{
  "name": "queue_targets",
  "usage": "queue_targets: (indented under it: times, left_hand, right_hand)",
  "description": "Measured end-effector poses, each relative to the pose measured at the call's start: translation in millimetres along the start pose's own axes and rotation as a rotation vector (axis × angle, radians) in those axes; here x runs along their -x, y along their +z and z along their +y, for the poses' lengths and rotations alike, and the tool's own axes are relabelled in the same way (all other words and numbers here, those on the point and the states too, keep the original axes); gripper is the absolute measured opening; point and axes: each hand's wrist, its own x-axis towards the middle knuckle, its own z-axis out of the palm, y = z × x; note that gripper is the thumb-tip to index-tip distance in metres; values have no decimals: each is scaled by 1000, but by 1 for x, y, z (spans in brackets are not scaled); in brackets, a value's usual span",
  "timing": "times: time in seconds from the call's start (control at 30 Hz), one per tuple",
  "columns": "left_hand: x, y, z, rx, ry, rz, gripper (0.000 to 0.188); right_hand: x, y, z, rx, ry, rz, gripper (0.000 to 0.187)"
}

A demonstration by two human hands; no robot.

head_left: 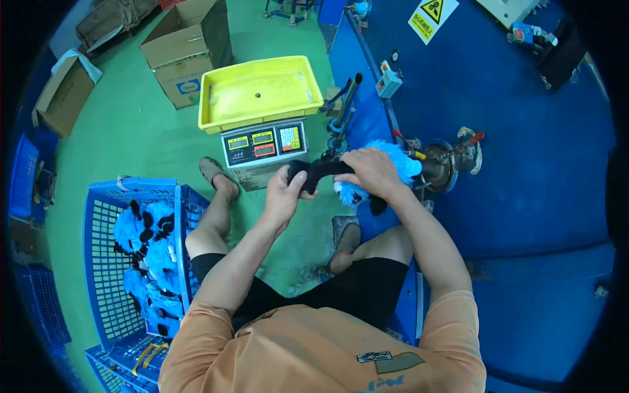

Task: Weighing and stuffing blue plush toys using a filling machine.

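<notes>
A blue furry plush toy [407, 165] with black and white parts is at a round metal nozzle [438, 168] on the blue machine. From it a black plush limb [320, 173] stretches left between my two hands. My left hand [283, 198] is closed round the limb's far left end, thumb on top. My right hand [373, 169] grips the toy where the black limb meets the blue fur, fingers bent over it. Part of the toy's body is hidden under my right hand and forearm.
A yellow tray [229, 121] sits on a digital scale [262, 145] ahead. To my left, a blue crate [105, 262] holds several blue plush toys [134, 226]. An open cardboard box [190, 65] stands beyond. The blue machine panel [524, 183] fills the right side, with red-handled valves [475, 138].
</notes>
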Motion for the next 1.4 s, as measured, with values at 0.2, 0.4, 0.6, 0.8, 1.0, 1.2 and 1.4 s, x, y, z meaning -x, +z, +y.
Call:
queue_targets:
  times: [0.2,0.4,0.6,0.8,1.0,1.2,1.4]
  left_hand:
    - [15,-27,-2,58,-2,62,14]
    - [28,-49,-4,135,42,123,21]
    - [27,-59,-39,432,291,173,32]
    - [-3,-2,-13,-234,318,-6,47]
    - [-3,27,9,-410,325,31,46]
    - [-15,18,-12,-324,428,87,40]
    - [-26,29,7,-447,315,49,30]
  right_hand:
    - [-14,2,-20,-20,-35,23,36]
    - [-27,4,-35,-22,-68,42,35]
    - [-50,-1,-69,-279,157,28,37]
    - [-34,13,-23,-513,552,155,46]
    - [-10,9,25,-182,668,218,47]
    - [-7,3,37,-150,709,215,45]
    - [13,-7,-26,-154,-33,454,43]
